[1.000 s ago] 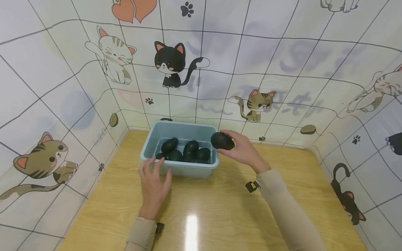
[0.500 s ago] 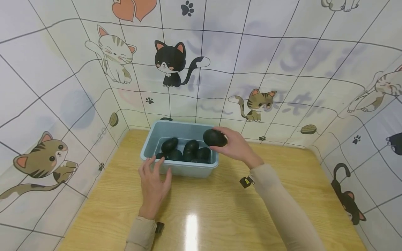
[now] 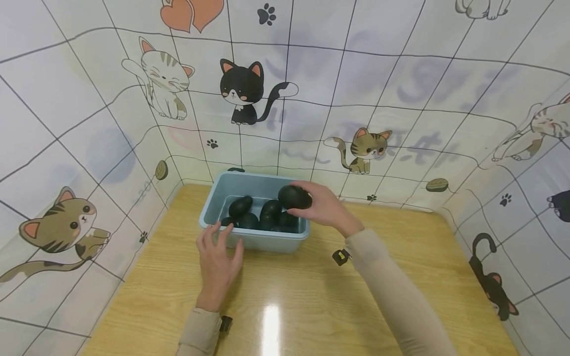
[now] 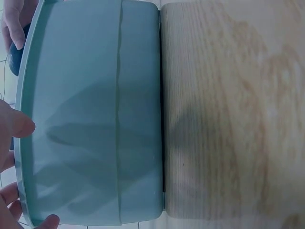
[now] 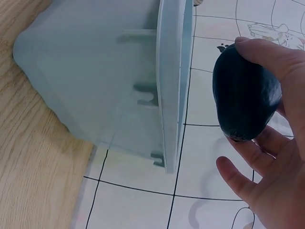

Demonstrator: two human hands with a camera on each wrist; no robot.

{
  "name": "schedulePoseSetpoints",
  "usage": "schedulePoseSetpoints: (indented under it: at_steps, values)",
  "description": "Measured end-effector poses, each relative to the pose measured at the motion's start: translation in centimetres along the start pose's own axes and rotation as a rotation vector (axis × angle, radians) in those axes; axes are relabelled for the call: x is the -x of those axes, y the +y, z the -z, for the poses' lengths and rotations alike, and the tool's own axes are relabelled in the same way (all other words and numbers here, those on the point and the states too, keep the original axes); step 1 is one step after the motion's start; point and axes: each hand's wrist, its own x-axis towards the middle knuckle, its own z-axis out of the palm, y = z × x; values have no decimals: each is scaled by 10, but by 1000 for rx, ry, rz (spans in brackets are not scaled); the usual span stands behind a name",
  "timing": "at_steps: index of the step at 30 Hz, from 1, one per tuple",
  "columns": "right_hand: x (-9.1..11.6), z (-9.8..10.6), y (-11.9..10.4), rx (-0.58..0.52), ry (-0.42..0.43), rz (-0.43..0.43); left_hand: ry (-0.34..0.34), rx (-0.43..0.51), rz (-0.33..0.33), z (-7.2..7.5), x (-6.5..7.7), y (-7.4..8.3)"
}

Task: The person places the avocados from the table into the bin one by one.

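Observation:
A dark, almost black avocado [image 3: 294,197] is held by my right hand [image 3: 324,206] above the right end of a light blue plastic bin [image 3: 260,243]. The right wrist view shows the thumb along one side of this avocado [image 5: 244,93] and fingers on the other, beyond the bin's rim. Several more dark avocados [image 3: 241,205] lie inside the bin; the front wall and the raised avocado partly hide some. My left hand [image 3: 217,262] is at the bin's front left, its spread fingertips resting at the rim. In the left wrist view, the front wall [image 4: 90,114] carries its shadow.
The bin stands at the back left of a wooden table [image 3: 285,291], close to the wall covering [image 3: 307,74] with cat drawings and grid lines. The covering rises on the left and right too. Light glares on the table's front.
My right hand has carried the avocado leftward, from beside the bin's right rim to above its inside. The left hand stays at the front rim.

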Motion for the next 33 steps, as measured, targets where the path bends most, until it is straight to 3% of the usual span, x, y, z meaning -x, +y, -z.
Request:
schedulePoseSetpoints:
  at_steps: [27,33]
  values:
    - [-23,-1,-20,122,-82,39,-11,15,15,1,1,1]
    - [-22,2,-23,113,-58,43,-4,15,12,0,0,1]
